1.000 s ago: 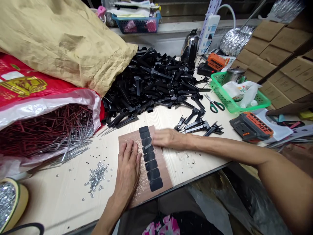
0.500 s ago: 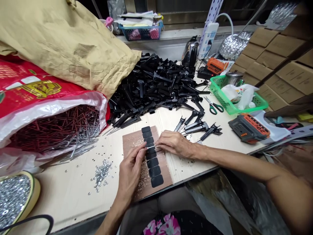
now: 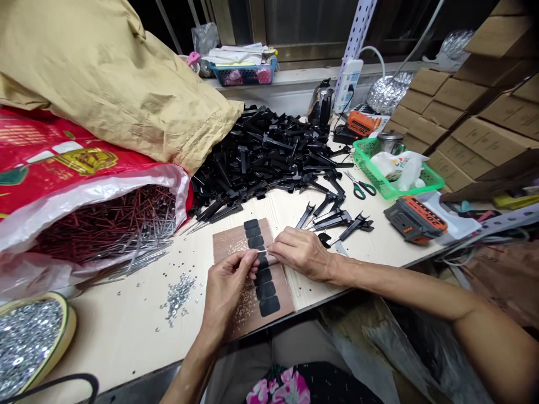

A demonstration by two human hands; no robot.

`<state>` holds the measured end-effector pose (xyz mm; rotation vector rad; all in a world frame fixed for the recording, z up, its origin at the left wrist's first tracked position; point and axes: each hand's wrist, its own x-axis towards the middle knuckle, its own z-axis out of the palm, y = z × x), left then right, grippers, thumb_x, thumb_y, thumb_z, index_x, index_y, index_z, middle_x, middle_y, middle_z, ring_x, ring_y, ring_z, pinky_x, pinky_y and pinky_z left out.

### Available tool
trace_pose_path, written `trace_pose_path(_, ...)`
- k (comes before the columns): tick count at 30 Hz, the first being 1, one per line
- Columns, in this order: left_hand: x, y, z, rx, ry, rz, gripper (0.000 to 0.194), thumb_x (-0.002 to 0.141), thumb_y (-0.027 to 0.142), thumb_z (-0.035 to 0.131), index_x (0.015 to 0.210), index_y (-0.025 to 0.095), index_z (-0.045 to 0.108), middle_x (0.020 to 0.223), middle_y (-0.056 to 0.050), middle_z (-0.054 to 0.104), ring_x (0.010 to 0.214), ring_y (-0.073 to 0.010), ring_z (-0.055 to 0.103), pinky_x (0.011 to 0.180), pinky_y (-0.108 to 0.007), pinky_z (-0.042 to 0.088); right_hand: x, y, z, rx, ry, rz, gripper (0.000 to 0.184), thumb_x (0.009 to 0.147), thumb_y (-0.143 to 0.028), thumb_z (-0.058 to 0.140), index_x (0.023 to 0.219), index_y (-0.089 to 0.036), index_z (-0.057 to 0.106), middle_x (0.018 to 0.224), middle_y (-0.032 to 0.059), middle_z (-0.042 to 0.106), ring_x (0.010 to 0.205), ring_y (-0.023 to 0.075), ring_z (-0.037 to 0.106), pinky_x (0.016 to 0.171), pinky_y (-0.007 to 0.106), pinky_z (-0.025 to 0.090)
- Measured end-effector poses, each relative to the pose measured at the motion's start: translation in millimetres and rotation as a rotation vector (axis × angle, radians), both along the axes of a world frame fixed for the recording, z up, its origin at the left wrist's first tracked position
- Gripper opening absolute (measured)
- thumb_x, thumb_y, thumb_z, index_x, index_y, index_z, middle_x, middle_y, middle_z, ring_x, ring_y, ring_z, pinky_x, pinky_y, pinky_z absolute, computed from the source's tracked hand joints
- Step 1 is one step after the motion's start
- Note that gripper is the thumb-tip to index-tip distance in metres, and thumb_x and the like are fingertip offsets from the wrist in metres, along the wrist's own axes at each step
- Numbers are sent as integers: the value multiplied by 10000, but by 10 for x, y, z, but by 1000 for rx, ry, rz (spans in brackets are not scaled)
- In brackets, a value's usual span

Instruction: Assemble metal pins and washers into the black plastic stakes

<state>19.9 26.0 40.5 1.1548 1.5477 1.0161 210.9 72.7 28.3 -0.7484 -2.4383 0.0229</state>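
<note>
Left hand (image 3: pixel 229 283): thumb and fingers pinched on the near end of a thin pale rod (image 3: pixel 261 251).
Right hand (image 3: pixel 301 253): fingers curled in, tips at the rod's other end; seems a pinch, but the fingers hide the contact.
Rod: between both hands' fingertips, long axis side to side, right of left hand, left of right hand; slim, straight, probably metal.
Black pads (image 3: pixel 269 306): flat, matte, rounded corners, in a row running away from the person, crosswise to rod, below and between the hands.
Brown board (image 3: pixel 282 286): flat, thin, pale crumbs on it, under the pads.
Silvery rings (image 3: pixel 178 294): small, shiny, loose, left of left hand.
Black plastic parts (image 3: pixel 269 148): glossy, long, forked, heaped beyond both hands.
Scissors (image 3: pixel 359 187): dark green handles, beyond right hand.
</note>
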Motion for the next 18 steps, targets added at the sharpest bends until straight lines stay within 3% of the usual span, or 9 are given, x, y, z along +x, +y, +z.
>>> trace_pose_path(12, -57, -19, -40, 109, 11, 35, 370, 798, 483, 609, 911, 143, 703, 755, -30, 694, 613, -134, 605, 635, -254, 500, -175, -82, 73, -39, -2, -152, 224, 987, -255, 396, 927, -184, 600, 847, 20, 607, 754, 128, 559, 646, 251, 377)
trace_pose_path(18, -90, -26, -74, 125, 13, 32, 329, 825, 449, 589, 890, 143, 689, 754, -27, 685, 622, -130, 610, 639, -243, 500, -244, -94, 80, -80, -6, -167, 246, 990, -285, 394, 903, -176, 596, 850, 33, 609, 774, 137, 554, 667, 253, 386)
